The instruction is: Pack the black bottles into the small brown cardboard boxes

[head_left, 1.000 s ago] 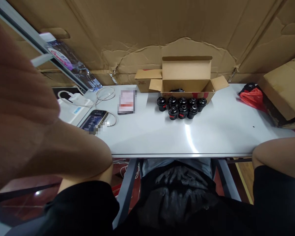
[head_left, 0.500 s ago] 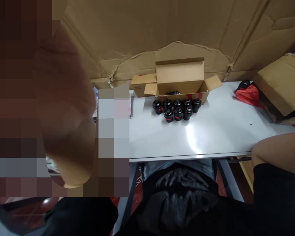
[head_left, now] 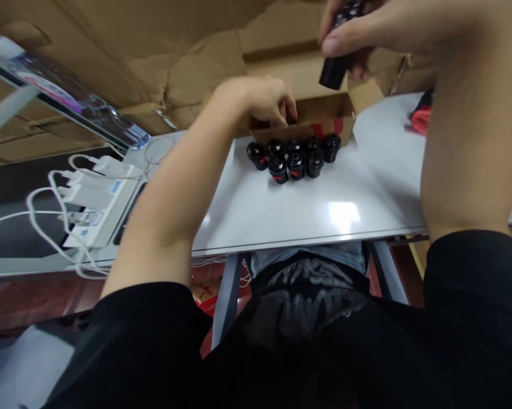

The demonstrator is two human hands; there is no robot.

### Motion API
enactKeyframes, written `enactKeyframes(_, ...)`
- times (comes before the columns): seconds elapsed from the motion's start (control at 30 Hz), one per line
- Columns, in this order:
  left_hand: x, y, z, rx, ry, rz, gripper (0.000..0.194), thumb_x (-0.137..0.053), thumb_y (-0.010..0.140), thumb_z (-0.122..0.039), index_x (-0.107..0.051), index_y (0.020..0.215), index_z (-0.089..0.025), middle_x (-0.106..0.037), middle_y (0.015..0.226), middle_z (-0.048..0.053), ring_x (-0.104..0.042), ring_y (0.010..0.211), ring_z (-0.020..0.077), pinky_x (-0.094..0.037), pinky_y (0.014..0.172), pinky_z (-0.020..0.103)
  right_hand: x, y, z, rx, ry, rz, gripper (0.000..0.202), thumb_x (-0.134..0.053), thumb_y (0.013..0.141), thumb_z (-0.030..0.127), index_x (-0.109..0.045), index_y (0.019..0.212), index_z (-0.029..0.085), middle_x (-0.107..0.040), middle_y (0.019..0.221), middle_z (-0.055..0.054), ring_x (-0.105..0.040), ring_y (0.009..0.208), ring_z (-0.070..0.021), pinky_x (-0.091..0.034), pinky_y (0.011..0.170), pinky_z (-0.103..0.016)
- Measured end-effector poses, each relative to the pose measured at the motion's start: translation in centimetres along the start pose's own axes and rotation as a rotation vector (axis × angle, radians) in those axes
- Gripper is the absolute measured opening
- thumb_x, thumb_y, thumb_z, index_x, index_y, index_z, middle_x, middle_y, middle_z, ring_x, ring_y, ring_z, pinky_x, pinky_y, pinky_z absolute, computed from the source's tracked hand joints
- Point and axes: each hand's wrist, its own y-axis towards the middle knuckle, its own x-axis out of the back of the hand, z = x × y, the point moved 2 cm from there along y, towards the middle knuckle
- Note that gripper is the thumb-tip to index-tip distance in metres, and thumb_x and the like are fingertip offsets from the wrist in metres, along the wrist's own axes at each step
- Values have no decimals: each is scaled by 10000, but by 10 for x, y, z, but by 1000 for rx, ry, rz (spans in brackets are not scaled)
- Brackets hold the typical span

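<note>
My right hand (head_left: 362, 37) is raised at the upper right, its fingers wrapped round a black cylindrical part (head_left: 334, 71) that hangs tilted, with a ridged upper end. My left hand (head_left: 269, 101) dips into the left end of an open cardboard box (head_left: 300, 133). Its fingers are curled, and whatever they hold, if anything, is hidden by the hand and box wall. In front of the box stand several black capped parts (head_left: 296, 165) in two rows, some with red marks.
A white power strip (head_left: 104, 210) with plugs and looping white cables lies at the left. A metal rack bar (head_left: 72, 108) with plastic bottles crosses the upper left. Something red and black (head_left: 420, 119) sits right on the white table (head_left: 256, 210). Cardboard stands behind.
Both forearms now reach over the table. My left hand has come to the box, and my right hand has appeared high with a black cylindrical part. The view has shifted left.
</note>
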Motion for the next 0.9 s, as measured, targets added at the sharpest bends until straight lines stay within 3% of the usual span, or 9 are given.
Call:
enactKeyframes(0.07, -1, 3, -6, 10, 0, 0, 703, -963, 949, -631, -875, 1578, -330, -864, 948, -114, -593, 1047, 176, -593, 1125, 357, -24, 24, -16, -83, -164, -15, 215, -836, 1258, 277, -873, 1430, 155, -750, 725, 198, -720, 676, 17, -490, 736, -215)
enactKeyframes(0.1, -1, 2, -10, 32, 15, -4, 697, -986, 932, -618, -885, 1564, -342, -857, 947, -98, -583, 1051, 192, -586, 1162, 376, -36, 35, -25, -42, -194, -6, 266, -883, 1223, 329, -888, 1380, 114, -744, 730, 190, -719, 689, 18, -480, 742, -218)
enactKeyframes(0.2, -7, -4, -27, 79, 143, -33, 582, -932, 949, -466, -930, 1516, -338, -841, 1016, -4, -576, 1020, 258, -596, 1181, 479, -62, 55, -49, 45, -332, -23, 145, -858, 1152, 226, -852, 1074, 103, -575, 700, 200, -555, 767, 9, -400, 800, -245)
enactKeyframes(0.3, -15, -3, -36, 71, 241, -46, 547, -876, 960, -478, -951, 1487, -353, -859, 1066, 52, -628, 1102, 323, -606, 1198, 552, -72, 62, -63, 64, -387, -37, 224, -754, 1084, 148, -715, 867, 194, -448, 703, 198, -440, 838, -29, -340, 817, -273)
enactKeyframes(0.43, -11, 1, -23, 14, 155, -27, 636, -942, 891, -553, -935, 1511, -414, -928, 1179, 47, -706, 1201, 359, -620, 1167, 578, -78, 65, -72, -49, -427, 48, 174, -725, 1029, 157, -743, 863, 205, -441, 602, 233, -402, 694, -23, -314, 717, -321)
enactKeyframes(0.6, 2, -26, 8, -68, -43, -254, 725, -848, 934, -476, -827, 1646, -339, -909, 1378, 83, -777, 1234, 326, -645, 1176, 530, -84, 70, -82, -122, -536, 155, 493, -693, 1038, 199, -600, 554, 184, -418, 494, 186, -371, 664, 11, -301, 686, -319)
enactKeyframes(0.73, -14, -46, 33, -31, -58, -319, 658, -776, 1027, -621, -790, 1648, -404, -892, 1322, -44, -648, 1349, 250, -587, 1334, 458, -86, 73, -89, -79, -528, 151, 267, -754, 1068, 161, -851, 827, 104, -561, 583, 179, -439, 652, 4, -326, 685, -268)
enactKeyframes(0.8, -24, -46, 43, -19, -53, -311, 627, -814, 990, -642, -861, 1567, -402, -870, 1357, -9, -634, 1427, 298, -562, 1386, 501, -86, 73, -90, -79, -491, 135, 106, -870, 1033, 101, -926, 967, 161, -613, 595, 165, -502, 638, -48, -358, 662, -254)
enactKeyframes(0.9, -31, -40, 53, 25, -85, -294, 579, -932, 889, -626, -944, 1431, -426, -833, 1360, 96, -652, 1551, 445, -584, 1362, 607, -89, 68, -86, -101, -413, 174, 113, -851, 1085, 118, -949, 1061, 169, -636, 627, 168, -525, 619, -28, -373, 660, -228)
